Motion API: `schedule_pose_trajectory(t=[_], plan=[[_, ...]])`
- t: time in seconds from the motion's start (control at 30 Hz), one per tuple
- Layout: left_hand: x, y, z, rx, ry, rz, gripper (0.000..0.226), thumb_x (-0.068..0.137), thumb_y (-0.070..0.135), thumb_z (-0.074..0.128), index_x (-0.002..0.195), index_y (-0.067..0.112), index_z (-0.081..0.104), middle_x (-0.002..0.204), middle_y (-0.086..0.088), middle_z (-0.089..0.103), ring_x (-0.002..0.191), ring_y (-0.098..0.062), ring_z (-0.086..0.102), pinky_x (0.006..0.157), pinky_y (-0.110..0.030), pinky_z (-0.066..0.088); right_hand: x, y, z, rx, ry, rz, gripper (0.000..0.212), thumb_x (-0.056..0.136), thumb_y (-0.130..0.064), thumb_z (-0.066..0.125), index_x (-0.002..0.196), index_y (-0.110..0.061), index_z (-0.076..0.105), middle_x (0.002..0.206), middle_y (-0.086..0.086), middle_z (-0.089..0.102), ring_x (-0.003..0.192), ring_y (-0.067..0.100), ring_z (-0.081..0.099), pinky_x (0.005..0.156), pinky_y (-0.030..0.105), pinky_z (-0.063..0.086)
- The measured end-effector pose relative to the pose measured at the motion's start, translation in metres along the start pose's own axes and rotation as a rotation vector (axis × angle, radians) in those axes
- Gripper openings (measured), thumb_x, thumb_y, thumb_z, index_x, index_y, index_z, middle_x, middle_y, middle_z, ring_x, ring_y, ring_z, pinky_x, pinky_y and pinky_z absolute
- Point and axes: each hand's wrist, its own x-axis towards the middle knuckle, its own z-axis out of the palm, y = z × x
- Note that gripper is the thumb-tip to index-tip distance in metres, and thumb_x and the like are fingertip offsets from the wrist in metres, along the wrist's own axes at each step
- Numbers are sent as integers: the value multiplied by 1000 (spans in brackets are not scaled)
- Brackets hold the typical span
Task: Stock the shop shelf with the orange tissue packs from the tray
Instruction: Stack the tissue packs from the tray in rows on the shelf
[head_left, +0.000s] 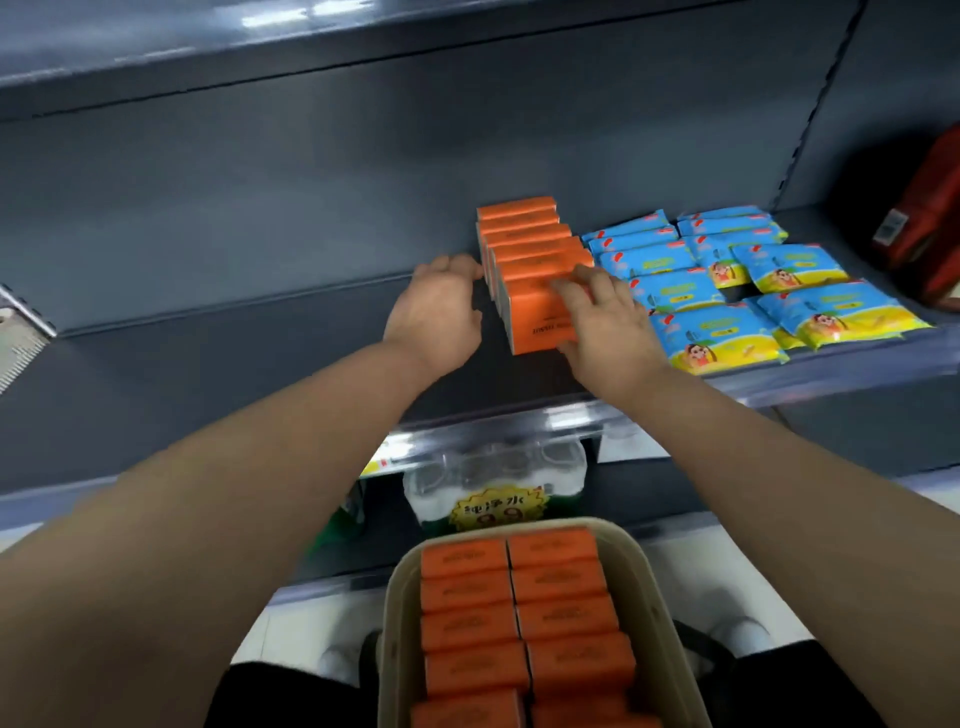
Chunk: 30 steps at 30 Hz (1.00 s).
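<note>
Orange tissue packs (519, 613) two abreast in tray (394, 623); fingers of right hand (608, 325) around front shelf pack (535, 317), left hand (436, 306) loose.

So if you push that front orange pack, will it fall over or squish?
Probably slides, not tips: the front orange pack stands flat, backed by the row behind. Its crisp edges suggest it keeps its shape. Likely light: the right hand holds it alone.

Orange tissue packs (524, 244) stand on edge in one row on the grey shelf (260, 364), running front to back, perhaps six of them. The front pack (535, 325) shows its print upside down. Below, the beige tray (397, 623) holds two columns of spare packs (519, 613) lying flat.
</note>
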Motion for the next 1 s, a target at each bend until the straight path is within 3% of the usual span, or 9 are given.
schedule_pose_trajectory(t=[0.23, 0.47, 0.6, 0.83, 1.0], plan=[[-122, -3, 23, -17, -76, 109, 44, 89, 14, 56, 132, 14, 46, 132, -6, 49, 122, -23, 41, 91, -33, 40, -117, -15, 16, 33, -48, -143, 53, 80, -6, 64, 132, -14, 53, 133, 11, 51, 119, 34, 47, 92, 45, 41], [-246, -22, 94, -40, -353, 17, 43, 89, 15, 53, 132, 18, 47, 134, -2, 49, 125, -19, 43, 101, -31, 40, -230, -14, 59, 5, -500, -63, 39, 90, -15, 48, 127, -25, 52, 131, 0, 53, 120, 22, 48, 93, 31, 42], [-271, -27, 121, -9, -467, -56, 39, 90, 14, 46, 128, 21, 46, 135, -1, 47, 124, -20, 44, 101, -36, 42, -259, -13, 86, -25, -619, -46, 38, 88, -14, 47, 124, -25, 51, 127, -1, 53, 118, 22, 49, 94, 36, 44], [-282, -36, 138, -24, -464, -84, 36, 90, 14, 45, 125, 23, 50, 129, 2, 52, 120, -18, 46, 99, -38, 43, -266, -23, 107, -186, -681, -46, 34, 92, -21, 46, 126, -22, 47, 133, 3, 43, 125, 24, 38, 99, 41, 34], [-286, -45, 137, -15, -455, -81, 26, 89, 18, 49, 115, 23, 54, 119, 3, 57, 109, -16, 51, 90, -31, 46, -271, -31, 105, -236, -668, -50, 32, 90, -23, 47, 122, -23, 46, 133, 2, 41, 126, 23, 35, 101, 42, 30]])
